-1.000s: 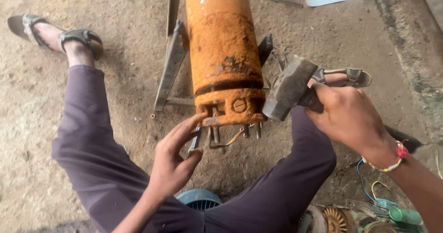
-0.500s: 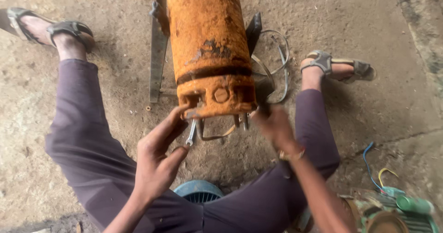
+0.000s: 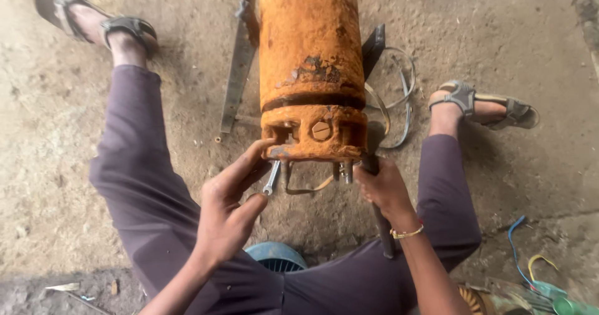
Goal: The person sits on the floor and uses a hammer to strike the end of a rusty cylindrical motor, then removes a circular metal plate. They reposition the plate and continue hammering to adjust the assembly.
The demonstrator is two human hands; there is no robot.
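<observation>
Your left hand (image 3: pixel 228 212) pinches small silver spanner (image 3: pixel 271 177) at rusty orange metal cylinder (image 3: pixel 312 71) flange; your right hand (image 3: pixel 384 187) closed round dark hammer handle (image 3: pixel 380 221) beside studs.

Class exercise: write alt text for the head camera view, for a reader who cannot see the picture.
A seated person works at the near end of a rusty orange cylinder lying on a dirt floor between their legs. The left hand holds a small spanner at its flange; the right hand grips a dark handle beside it. Loose wires lie at lower right.
</observation>
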